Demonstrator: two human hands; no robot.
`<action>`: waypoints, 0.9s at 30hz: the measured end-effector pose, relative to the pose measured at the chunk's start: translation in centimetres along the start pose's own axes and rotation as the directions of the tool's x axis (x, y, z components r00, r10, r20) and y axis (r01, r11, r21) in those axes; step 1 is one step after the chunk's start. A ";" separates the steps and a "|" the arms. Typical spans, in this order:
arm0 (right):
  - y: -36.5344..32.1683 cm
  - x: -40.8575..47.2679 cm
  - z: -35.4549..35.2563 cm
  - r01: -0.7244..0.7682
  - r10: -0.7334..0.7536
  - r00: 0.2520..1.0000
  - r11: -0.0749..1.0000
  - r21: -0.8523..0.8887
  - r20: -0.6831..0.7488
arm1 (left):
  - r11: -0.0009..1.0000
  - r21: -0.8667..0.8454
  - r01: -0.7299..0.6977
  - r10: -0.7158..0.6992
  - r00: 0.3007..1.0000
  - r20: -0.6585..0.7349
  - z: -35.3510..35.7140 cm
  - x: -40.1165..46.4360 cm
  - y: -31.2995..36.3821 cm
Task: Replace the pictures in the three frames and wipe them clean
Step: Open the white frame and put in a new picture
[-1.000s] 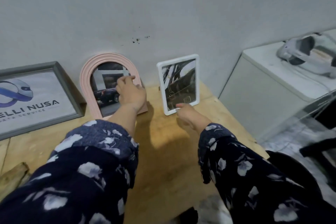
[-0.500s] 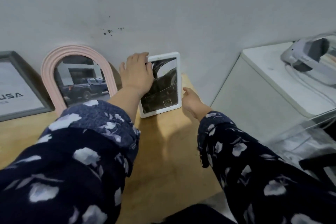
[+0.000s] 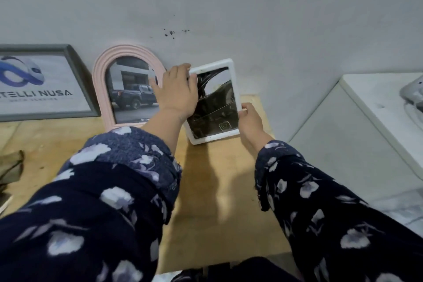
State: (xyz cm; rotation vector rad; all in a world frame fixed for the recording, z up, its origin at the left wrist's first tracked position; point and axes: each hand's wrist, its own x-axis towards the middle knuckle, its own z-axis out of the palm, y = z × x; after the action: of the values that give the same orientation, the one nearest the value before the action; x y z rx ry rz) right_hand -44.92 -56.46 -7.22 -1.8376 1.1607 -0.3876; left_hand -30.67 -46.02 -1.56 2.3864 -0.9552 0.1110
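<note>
White frame (image 3: 234, 89), dark picture: on the wooden table (image 3: 219, 190) by the wall. I see left hand (image 3: 177, 90) gripping its upper-left edge, right hand (image 3: 249, 119) grasping its right edge. Left of it: pink arched frame (image 3: 100, 89) (truck photo), grey frame (image 3: 77, 71).

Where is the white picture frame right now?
In the head view the white frame stands right of centre at the back of the wooden table, near the wall, just right of the pink arched frame, held between both hands.
</note>
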 end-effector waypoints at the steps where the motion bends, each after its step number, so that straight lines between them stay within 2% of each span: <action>1: -0.7 -0.6 0.2 0.033 -0.033 0.999 0.999 -0.002 0.010 | 0.999 -0.003 0.035 -0.035 0.999 -0.010 -0.9 -0.6 -0.9; 8: -5.3 -5.2 3.6 0.258 -0.273 0.961 0.943 -0.209 -0.046 | 0.969 -0.156 0.190 -0.196 0.980 -0.022 -5.8 -5.2 -8.6; 12: -7.8 -9.2 7.2 0.396 -0.473 0.880 0.762 -0.512 -0.024 | 0.940 -0.242 0.242 -0.261 0.964 -0.048 -9.2 -8.0 -12.1; 17: -8.2 -14.7 12.5 0.522 -0.661 0.749 0.541 -0.659 0.051 | 0.903 -0.271 0.335 -0.334 0.941 0.051 -11.7 -11.9 -16.5; 23: -5.4 -19.6 16.1 0.517 -0.705 0.703 0.421 -0.745 0.090 | 0.893 -0.210 0.397 -0.383 0.918 0.105 -11.0 -16.7 -19.9; 27: -2.4 -21.9 17.0 0.544 -0.706 0.686 0.339 -0.768 0.175 | 0.885 -0.226 0.407 -0.374 0.911 0.174 -9.6 -19.6 -21.7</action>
State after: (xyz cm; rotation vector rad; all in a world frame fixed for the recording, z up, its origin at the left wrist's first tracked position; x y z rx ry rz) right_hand -43.65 -28.87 -10.39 -3.1366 0.6694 -0.5546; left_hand -29.74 -16.19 -9.11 2.3069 -0.4834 -0.3038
